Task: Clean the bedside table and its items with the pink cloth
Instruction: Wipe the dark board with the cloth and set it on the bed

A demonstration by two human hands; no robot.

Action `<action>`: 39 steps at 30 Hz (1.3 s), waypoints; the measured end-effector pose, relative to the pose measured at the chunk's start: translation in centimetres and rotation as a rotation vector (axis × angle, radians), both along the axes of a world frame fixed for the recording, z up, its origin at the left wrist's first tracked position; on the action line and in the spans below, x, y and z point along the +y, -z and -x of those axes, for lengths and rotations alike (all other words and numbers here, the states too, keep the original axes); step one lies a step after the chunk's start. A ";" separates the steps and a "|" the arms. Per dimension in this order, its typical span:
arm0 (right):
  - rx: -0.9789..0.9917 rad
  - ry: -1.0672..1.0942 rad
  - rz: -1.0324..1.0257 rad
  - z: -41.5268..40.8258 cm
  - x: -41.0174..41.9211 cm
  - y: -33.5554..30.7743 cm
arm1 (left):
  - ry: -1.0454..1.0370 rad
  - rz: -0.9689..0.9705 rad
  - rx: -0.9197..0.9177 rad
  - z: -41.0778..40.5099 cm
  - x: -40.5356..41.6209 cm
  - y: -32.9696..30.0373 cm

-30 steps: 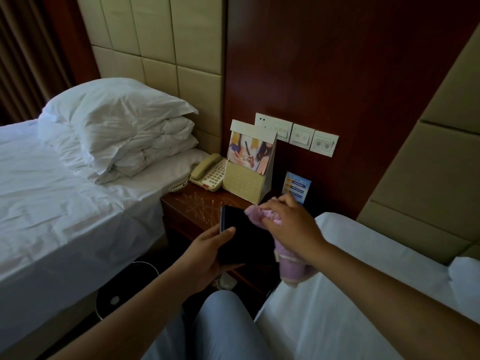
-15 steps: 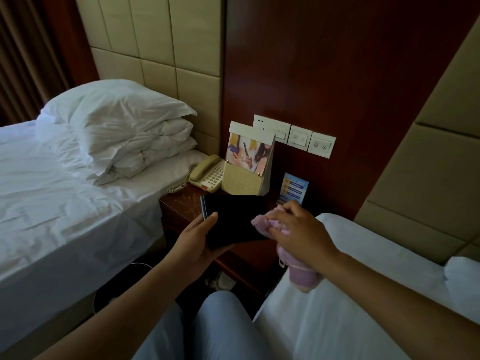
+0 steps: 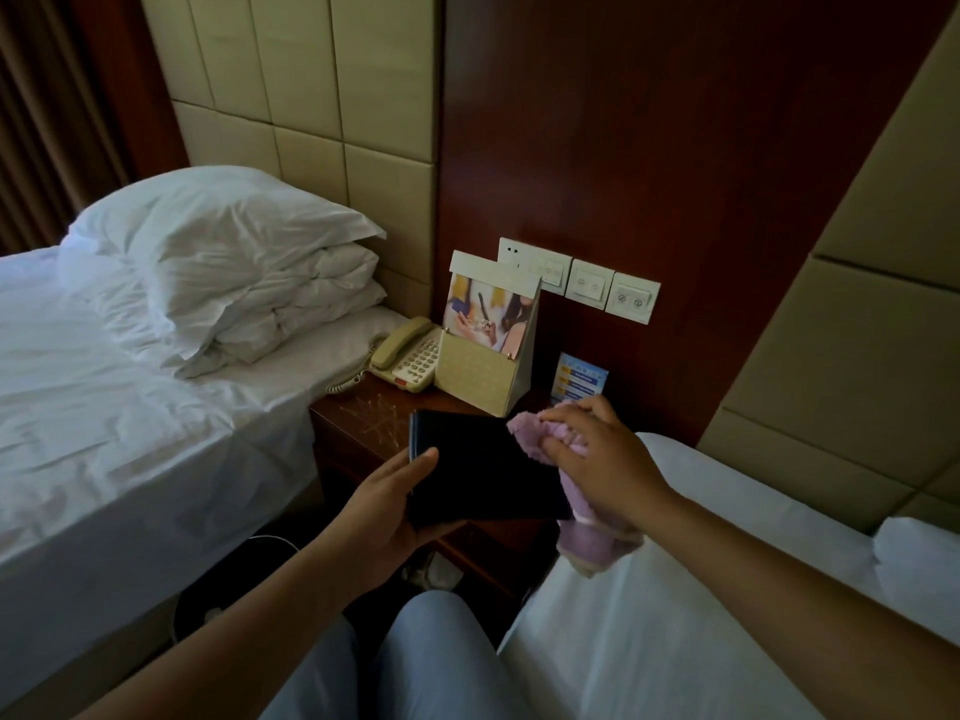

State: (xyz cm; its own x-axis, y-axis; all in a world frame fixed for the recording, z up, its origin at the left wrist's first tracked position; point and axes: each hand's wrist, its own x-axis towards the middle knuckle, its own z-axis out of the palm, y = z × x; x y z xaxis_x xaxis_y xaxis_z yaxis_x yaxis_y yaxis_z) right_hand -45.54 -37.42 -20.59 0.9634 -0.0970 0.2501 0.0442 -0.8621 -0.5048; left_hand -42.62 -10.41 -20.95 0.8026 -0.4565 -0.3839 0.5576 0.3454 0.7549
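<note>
Dark folder held above the worktop and wiped with the pink cloth.
The left hand [image 3: 387, 504] grips the dark folder [image 3: 483, 467] from below, thumb on its near-left edge. The right hand [image 3: 597, 454] presses the pink cloth [image 3: 540, 433] onto the folder's right end, fingers curled over it, the rest hanging beneath the wrist. Behind, on the worktop [image 3: 363, 418], stand a telephone [image 3: 408, 358] and card holder [image 3: 485, 350].

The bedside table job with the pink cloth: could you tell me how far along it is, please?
Nothing is visibly finished. In hand: the left hand holds a dark folder while the right hand presses the pink cloth on it. Apparently left: the telephone, card holder and bedside table.
</note>
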 end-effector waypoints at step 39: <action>0.114 -0.167 -0.109 -2.1 3.7 -2.4 | 0.242 -0.330 -0.351 1.5 -1.7 1.0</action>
State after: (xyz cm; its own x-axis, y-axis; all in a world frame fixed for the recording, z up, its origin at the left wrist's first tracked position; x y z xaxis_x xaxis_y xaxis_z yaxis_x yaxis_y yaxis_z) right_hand -43.45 -33.75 -18.19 0.9897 0.0458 0.1353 0.1191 -0.7877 -0.6044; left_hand -44.16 -12.09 -21.92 0.7952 -0.5450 -0.2659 0.2866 -0.0486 0.9568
